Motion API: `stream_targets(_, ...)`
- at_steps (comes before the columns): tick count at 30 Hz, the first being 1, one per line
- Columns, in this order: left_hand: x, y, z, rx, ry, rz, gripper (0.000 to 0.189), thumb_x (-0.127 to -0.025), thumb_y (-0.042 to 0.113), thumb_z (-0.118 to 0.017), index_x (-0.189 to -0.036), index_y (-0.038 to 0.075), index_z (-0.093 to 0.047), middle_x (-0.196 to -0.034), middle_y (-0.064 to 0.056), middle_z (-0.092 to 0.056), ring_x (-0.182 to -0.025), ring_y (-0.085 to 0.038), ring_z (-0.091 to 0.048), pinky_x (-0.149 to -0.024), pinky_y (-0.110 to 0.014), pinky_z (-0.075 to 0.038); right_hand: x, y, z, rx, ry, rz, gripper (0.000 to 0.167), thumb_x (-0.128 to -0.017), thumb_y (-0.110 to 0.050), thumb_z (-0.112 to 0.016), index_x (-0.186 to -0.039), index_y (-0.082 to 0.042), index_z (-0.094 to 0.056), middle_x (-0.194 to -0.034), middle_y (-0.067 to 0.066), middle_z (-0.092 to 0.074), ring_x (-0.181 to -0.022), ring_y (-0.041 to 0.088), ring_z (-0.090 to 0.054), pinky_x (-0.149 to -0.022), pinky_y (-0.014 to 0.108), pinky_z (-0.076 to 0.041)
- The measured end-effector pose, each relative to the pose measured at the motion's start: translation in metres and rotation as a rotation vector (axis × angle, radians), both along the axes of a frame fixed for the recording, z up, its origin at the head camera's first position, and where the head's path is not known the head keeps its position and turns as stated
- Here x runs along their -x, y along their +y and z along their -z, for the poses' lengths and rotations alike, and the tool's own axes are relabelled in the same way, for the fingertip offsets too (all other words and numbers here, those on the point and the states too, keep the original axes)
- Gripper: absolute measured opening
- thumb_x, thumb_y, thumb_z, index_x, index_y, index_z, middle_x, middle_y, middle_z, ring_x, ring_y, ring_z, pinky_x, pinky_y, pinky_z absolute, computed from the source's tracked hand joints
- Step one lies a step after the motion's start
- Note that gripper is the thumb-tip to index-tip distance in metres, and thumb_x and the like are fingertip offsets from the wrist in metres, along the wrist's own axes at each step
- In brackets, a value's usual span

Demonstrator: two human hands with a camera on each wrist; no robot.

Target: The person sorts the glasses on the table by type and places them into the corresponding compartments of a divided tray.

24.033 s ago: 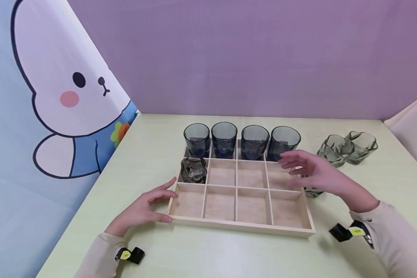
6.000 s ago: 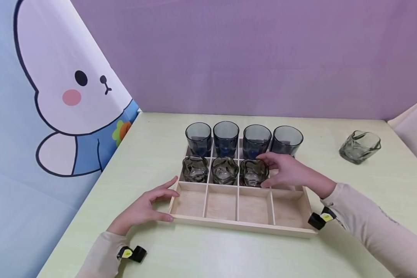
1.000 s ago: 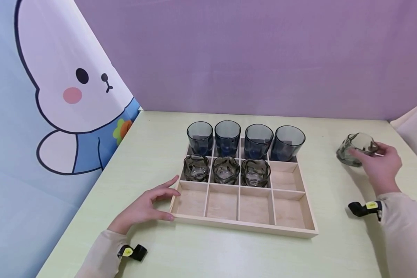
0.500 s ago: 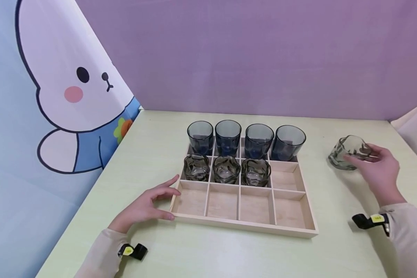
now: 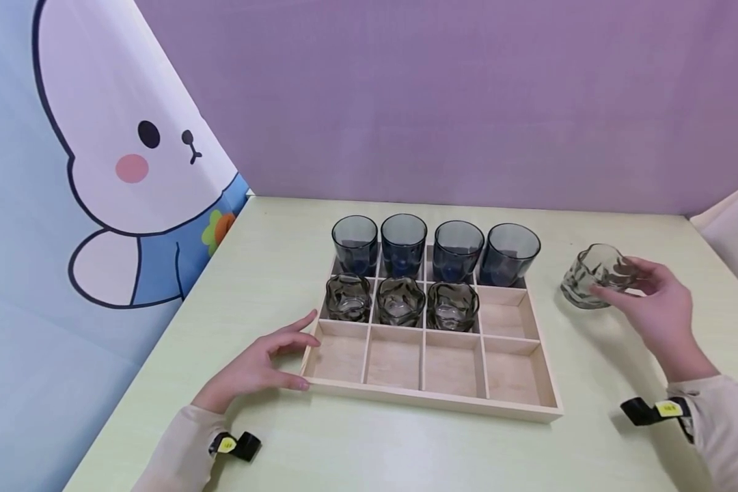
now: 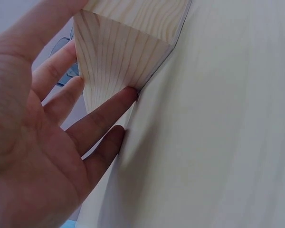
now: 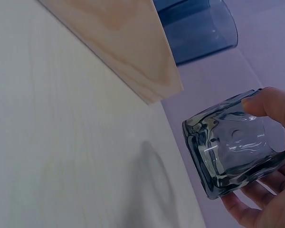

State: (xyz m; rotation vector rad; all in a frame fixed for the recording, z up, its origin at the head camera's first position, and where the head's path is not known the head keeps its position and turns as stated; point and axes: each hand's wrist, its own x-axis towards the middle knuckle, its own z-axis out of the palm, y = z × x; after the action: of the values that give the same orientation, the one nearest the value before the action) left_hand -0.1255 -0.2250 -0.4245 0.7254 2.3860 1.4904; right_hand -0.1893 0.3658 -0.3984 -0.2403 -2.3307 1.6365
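Note:
My right hand (image 5: 661, 311) holds a short, wavy-sided clear grey drinking glass (image 5: 593, 277) between thumb and fingers, right of the wooden tray (image 5: 430, 401). In the right wrist view this glass (image 7: 228, 142) is raised off the table, its shadow apart from it. My left hand (image 5: 255, 365) rests against the tray's left front corner, fingers fairly straight; the left wrist view shows fingertips on the wooden side (image 6: 114, 57). Several tall blue-grey glasses (image 5: 402, 242) fill the back row of compartments. Three wavy glasses (image 5: 400, 304) stand in the middle row from the left.
The middle row's rightmost compartment (image 5: 507, 311) shows bare wood, as does the front row (image 5: 393, 359). A pale table (image 5: 406, 451) lies under everything. Behind stands a purple backdrop (image 5: 436, 102), with a cartoon-printed cloth (image 5: 104, 253) on the left.
Over the last second my right hand has brought the wavy glass leftward from the table's far right. Earlier, wavy glasses were added to the middle row. My left hand has stayed at the tray corner.

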Motion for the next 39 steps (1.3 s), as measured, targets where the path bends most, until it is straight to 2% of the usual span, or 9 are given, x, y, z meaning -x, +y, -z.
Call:
stream_targets(14,0.0,0.001,-0.001,0.009,-0.005,-0.006,0.056,-0.073,0.015,-0.089,-0.124,0.005,-0.066,-0.162,-0.013,-0.024,-0.139,-0.039,-0.038,-0.107,-0.02,-0.035,-0.015,-0.017,-0.006,0.06,0.041,-0.103,0.055,-0.078,0.006,-0.081,-0.117,-0.026,-0.06,-0.103,-0.019,-0.065,-0.09,-0.008,-0.062,-0.074,0.007,-0.049)
stream_targets(22,0.0,0.001,-0.001,0.018,-0.004,-0.011,0.057,-0.073,0.016,-0.089,-0.124,0.006,-0.066,-0.162,-0.013,-0.024,-0.139,-0.04,-0.038,-0.107,-0.02,-0.035,-0.023,-0.029,-0.009,-0.023,0.062,-0.123,0.058,-0.077,0.006,-0.082,-0.12,-0.026,-0.06,-0.105,-0.019,-0.064,-0.092,-0.008,-0.062,-0.077,0.006,-0.048)
stream_targets(28,0.0,0.001,0.0,0.018,-0.009,-0.014,0.057,-0.073,0.016,-0.089,-0.124,0.006,-0.066,-0.162,-0.012,-0.024,-0.14,-0.04,-0.037,-0.107,-0.02,-0.034,-0.028,-0.037,-0.012,-0.009,0.106,-0.163,0.06,-0.075,0.011,-0.08,-0.12,-0.025,-0.062,-0.103,-0.018,-0.066,-0.091,-0.006,-0.063,-0.077,0.007,-0.048)
stream_targets(35,0.0,0.001,0.0,0.026,-0.009,-0.02,0.057,-0.073,0.018,-0.089,-0.124,0.007,-0.066,-0.163,-0.011,-0.024,-0.139,-0.039,-0.038,-0.107,-0.02,-0.034,-0.032,-0.048,-0.015,-0.041,0.144,-0.197,0.061,-0.074,0.013,-0.08,-0.12,-0.021,-0.062,-0.103,-0.019,-0.068,-0.093,-0.007,-0.063,-0.079,0.007,-0.048)
stream_targets(39,0.0,0.001,0.0,0.034,-0.008,-0.021,0.057,-0.073,0.018,-0.089,-0.124,0.008,-0.066,-0.163,-0.01,-0.024,-0.14,-0.039,-0.037,-0.107,-0.02,-0.034,-0.035,-0.053,-0.015,0.017,0.168,-0.235,0.062,-0.072,0.018,-0.079,-0.12,-0.018,-0.063,-0.104,-0.016,-0.069,-0.094,-0.005,-0.064,-0.08,0.008,-0.049)
